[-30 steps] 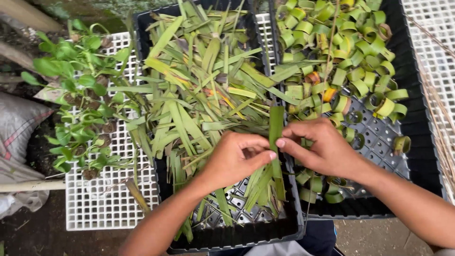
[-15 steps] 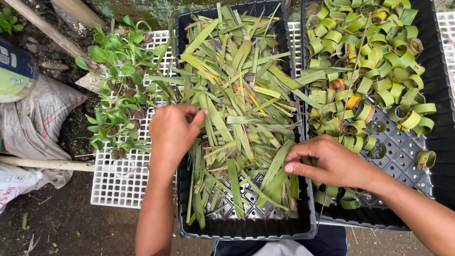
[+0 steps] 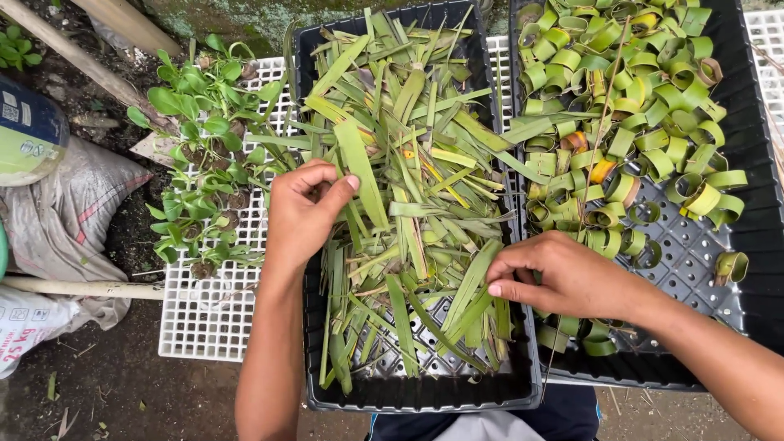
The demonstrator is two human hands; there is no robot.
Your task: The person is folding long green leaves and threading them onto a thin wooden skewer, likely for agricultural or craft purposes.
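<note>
Now the left hand [image 3: 300,214] pinches one long flat green leaf strip [image 3: 359,175] between thumb and fingers, above the black plastic tray [image 3: 425,394] heaped with loose strips. Beside it, the right hand [image 3: 563,276] curls over strips at the tray's right edge; whether it grips one I cannot tell. Rolled green leaf rings [image 3: 645,98] fill the second black tray [image 3: 755,237]. A white lattice tray [image 3: 204,327] carries small seedlings [image 3: 200,155]. Far left lie a blue-and-green rounded container [image 3: 28,143] and grey woven sacks [image 3: 61,224].
</note>
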